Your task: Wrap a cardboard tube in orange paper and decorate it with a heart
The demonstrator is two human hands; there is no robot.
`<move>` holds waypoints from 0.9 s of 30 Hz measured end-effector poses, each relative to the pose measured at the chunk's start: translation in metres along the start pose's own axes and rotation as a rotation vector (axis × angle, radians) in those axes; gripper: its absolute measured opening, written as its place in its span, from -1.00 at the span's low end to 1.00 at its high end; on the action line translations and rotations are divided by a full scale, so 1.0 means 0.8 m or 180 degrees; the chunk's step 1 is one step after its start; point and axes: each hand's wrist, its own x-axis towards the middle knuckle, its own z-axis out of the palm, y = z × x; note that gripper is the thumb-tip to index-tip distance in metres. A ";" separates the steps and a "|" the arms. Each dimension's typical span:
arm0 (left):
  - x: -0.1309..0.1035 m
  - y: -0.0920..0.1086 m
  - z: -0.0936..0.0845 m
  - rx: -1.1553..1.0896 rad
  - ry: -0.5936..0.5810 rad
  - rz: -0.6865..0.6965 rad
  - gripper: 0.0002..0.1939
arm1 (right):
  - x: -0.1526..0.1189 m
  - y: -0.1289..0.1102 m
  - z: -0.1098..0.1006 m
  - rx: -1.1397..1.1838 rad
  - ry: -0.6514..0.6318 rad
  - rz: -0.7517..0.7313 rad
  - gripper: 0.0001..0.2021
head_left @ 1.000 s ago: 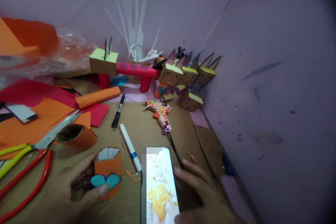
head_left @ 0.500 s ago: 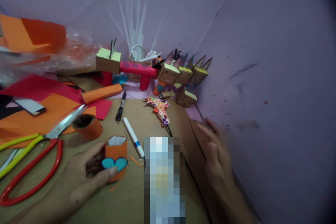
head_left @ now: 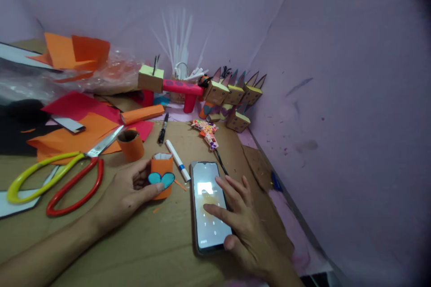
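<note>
My left hand [head_left: 126, 190] grips a short orange paper tube [head_left: 162, 160], which stands upright with a white lining at its open top. The thumb presses on a blue two-lobed paper piece [head_left: 167, 180] with a dark outline, at the tube's front. Fingers spread, my right hand [head_left: 249, 224] is over a smartphone [head_left: 213, 238] lying face up, its lit screen showing a number keypad. The index fingertip is at the screen; whether it touches the glass I cannot tell. A white marker [head_left: 178, 160] lies between the tube and the phone.
Large scissors [head_left: 92, 158] and a second orange tube [head_left: 130, 147] are left of my left hand. Beyond lie a black pen [head_left: 163, 129] and a patterned glue gun [head_left: 207, 132]. Cardboard animal figures [head_left: 217, 93] line the wall. Coloured paper [head_left: 77, 132] covers the left side.
My right hand has moved left from beside the wall to over the phone. The view has shifted; my left hand still grips the tube. The phone, previously pixelated, now shows clearly.
</note>
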 end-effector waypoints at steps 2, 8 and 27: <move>0.001 0.001 0.000 0.0043 -0.0010 0.0058 -0.49 | 0.003 -0.001 0.000 -0.0055 -0.0079 -0.0042 -0.44; 0.001 0.000 0.001 0.0035 0.0009 0.0192 -0.48 | -0.001 -0.005 -0.004 0.0031 0.0174 -0.0053 -0.46; -0.003 0.002 0.005 0.0059 0.0046 0.0203 -0.46 | -0.040 -0.010 -0.004 -0.0116 0.0947 -0.0094 -0.63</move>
